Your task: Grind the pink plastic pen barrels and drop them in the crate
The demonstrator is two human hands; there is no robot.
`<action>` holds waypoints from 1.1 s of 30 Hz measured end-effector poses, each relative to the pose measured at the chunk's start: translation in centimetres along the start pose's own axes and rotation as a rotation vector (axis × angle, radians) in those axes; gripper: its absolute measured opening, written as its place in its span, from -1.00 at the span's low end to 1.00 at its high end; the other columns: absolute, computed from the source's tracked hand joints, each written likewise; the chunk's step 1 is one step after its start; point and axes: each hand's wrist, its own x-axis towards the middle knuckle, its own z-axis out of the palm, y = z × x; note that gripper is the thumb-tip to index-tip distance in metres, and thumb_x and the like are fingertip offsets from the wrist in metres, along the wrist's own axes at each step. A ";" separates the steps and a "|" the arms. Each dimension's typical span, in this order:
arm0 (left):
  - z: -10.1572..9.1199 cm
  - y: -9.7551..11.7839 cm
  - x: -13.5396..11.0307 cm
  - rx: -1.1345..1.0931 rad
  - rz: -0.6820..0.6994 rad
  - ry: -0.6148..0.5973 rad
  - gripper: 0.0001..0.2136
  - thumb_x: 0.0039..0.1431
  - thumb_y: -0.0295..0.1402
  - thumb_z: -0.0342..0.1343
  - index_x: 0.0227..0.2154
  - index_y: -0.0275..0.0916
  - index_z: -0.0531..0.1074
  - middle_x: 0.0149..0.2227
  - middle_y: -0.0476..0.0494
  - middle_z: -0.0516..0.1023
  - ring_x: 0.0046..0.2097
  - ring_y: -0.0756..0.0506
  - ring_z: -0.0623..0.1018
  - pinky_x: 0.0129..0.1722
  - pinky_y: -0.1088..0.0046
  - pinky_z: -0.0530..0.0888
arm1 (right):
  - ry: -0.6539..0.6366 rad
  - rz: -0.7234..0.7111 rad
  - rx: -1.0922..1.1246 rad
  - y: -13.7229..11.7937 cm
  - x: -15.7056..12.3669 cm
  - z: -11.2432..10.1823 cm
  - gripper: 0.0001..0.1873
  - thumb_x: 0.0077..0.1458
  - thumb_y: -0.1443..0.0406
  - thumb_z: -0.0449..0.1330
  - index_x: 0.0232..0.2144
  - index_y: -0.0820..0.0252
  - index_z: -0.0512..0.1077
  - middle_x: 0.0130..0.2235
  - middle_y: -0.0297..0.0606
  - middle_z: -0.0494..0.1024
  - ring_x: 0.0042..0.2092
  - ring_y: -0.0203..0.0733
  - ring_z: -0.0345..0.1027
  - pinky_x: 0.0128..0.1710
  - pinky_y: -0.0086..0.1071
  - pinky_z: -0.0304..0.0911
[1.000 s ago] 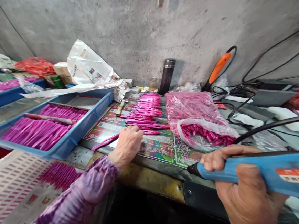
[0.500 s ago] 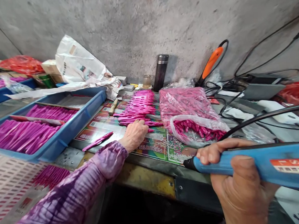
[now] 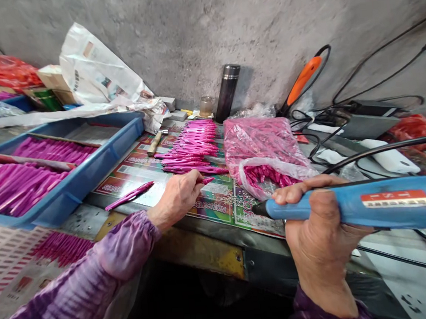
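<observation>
My left hand (image 3: 175, 199) rests on the printed mat (image 3: 140, 177) at the front edge of a heap of slim pink plastic pieces (image 3: 190, 149), and its fingers pinch one pink piece (image 3: 208, 180) whose tip sticks out. A single loose pink piece (image 3: 129, 195) lies on the mat to the left of that hand. My right hand (image 3: 320, 234) grips a blue soldering iron (image 3: 349, 204) with a black tip, held level above the mat's right corner. Just beyond the tip sits a clear bag of pink pieces (image 3: 259, 143).
A blue tray of pink pieces (image 3: 97, 139) stands left of the mat, above a white perforated crate (image 3: 17, 248). A small hammer (image 3: 154, 143), dark flask (image 3: 227, 85), crumpled newspaper (image 3: 91, 70) and orange-handled tool (image 3: 302, 81) sit along the wall. Black cables run across the right side.
My right hand has raised the iron and turned it level. My left hand has shifted slightly left, away from the loose piece's earlier spot, and the whole view has moved as my head turned.
</observation>
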 end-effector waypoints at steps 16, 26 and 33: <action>0.7 1.3 -3.0 -0.594 0.057 0.075 -0.88 0.21 -0.47 0.21 -0.26 -0.27 0.65 -0.35 -0.04 0.67 -0.34 -0.01 0.58 -0.31 0.52 0.43 | -0.018 0.039 0.016 -0.3 -0.3 -0.3 -0.77 0.16 0.13 0.33 -0.31 0.12 0.43 -0.48 -0.44 0.39 -0.45 -0.25 0.30 -0.35 -0.24 0.37; 2.3 4.0 -2.3 -0.085 0.395 -0.198 -0.76 0.44 -0.46 -0.04 -0.22 -0.28 0.55 -0.22 -0.16 0.57 -0.23 -0.08 0.57 -0.22 0.43 0.46 | 0.011 0.099 0.019 -1.5 0.3 -0.1 -0.68 0.14 0.02 0.33 -0.36 0.11 0.41 -0.52 -0.44 0.37 -0.47 -0.25 0.26 -0.37 -0.25 0.34; 3.8 4.5 -1.9 0.048 0.454 -0.132 -0.85 0.37 -0.47 -0.01 -0.29 -0.25 0.44 -0.31 -0.11 0.51 -0.29 -0.10 0.51 -0.34 0.41 0.37 | 0.045 0.159 0.033 -2.0 0.3 -0.1 -0.59 0.08 -0.07 0.35 -0.37 0.10 0.41 -0.53 -0.44 0.33 -0.46 -0.25 0.24 -0.34 -0.24 0.33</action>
